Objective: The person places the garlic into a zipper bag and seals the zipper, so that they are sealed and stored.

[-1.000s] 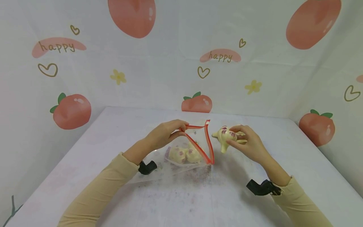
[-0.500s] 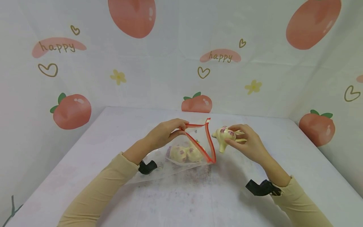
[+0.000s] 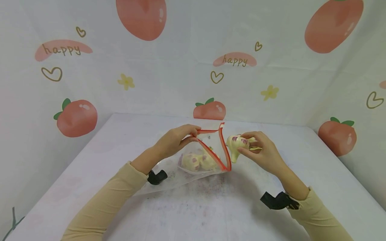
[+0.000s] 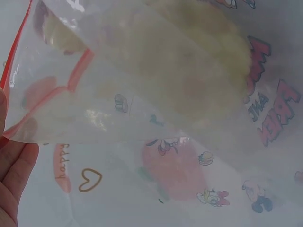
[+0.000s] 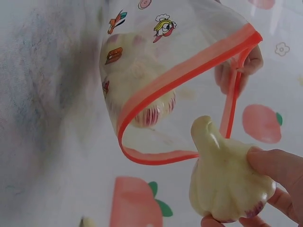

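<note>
My left hand pinches the red-edged mouth of a clear zip bag and holds it up, so the mouth faces right. Inside lie pale garlic bulbs with purple streaks, blurred through the plastic in the left wrist view. My right hand grips another garlic bulb between thumb and fingers. That bulb is just right of the bag's mouth, outside it; in the right wrist view its stem overlaps the red rim. Thin pale yellowish tips show beside the right hand's fingers.
A white table with dark specks runs back to a white cloth backdrop printed with peaches and hearts. Black wrist devices are at the left wrist and right wrist. The bag's lower end trails left under the left forearm.
The garlic bulb in my right hand has shifted slightly left toward the bag and turned a little. My left hand has lifted the bag's mouth slightly, and its opening has moved right.
</note>
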Tool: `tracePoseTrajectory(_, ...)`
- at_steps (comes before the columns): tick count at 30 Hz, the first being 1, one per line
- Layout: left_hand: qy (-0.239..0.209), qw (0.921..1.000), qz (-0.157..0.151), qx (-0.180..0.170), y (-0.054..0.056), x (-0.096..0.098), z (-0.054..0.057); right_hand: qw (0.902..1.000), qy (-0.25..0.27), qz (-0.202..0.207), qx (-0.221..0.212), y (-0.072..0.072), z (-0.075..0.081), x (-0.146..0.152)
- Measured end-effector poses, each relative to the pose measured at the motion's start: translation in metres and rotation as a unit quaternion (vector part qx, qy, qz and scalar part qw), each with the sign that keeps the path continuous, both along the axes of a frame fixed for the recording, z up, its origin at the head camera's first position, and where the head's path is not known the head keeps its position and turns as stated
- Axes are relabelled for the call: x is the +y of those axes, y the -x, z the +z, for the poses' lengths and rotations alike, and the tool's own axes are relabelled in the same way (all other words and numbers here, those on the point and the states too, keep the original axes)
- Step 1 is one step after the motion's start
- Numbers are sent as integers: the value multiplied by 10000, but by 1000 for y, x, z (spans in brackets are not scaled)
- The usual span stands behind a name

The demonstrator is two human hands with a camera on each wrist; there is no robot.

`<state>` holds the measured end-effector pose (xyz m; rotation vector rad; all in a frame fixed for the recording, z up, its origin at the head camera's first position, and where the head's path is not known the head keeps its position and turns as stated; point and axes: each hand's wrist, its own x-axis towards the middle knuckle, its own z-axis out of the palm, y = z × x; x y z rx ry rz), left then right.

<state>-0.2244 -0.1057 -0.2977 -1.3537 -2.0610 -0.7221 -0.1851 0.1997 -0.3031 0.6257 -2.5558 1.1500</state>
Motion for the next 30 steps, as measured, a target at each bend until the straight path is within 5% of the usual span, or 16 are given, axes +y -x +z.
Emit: tracePoseTrajectory(30,-37,10000,69,-27,0,4,3,9991,157,308,243,-5,2,-12)
